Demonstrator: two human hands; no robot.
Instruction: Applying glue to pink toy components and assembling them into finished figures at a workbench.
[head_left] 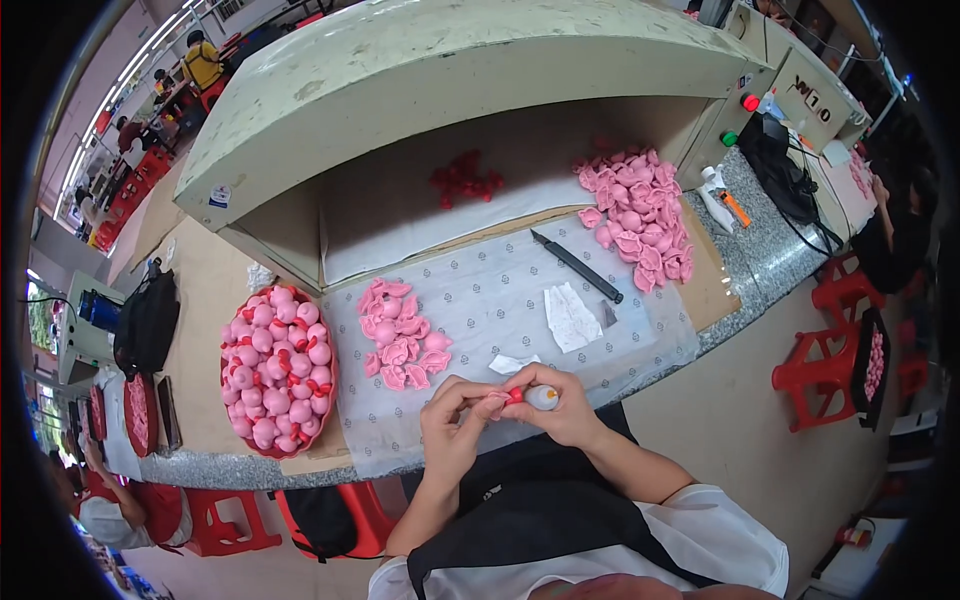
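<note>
Head view: my left grip (452,417) pinches a small pink piece (496,399); my right grip (568,410) closes around a white rounded container (542,397), a red part (516,395) between them, at the near edge of the table (770,275). Best, I judge: pinch lightly, wrists steady, pink rim uncrushed. Pink and red line up left to right; pink piece's facing and long axis too small to tell

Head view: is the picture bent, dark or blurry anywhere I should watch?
Head view: the pale box bows along its front edge, and the rim fades to black; head view: the red pieces sit in shadow, dimmer than the patterned paper; head view: left hand and right hand show clearly, but fine detail between their fingertips is too small to read.
</note>
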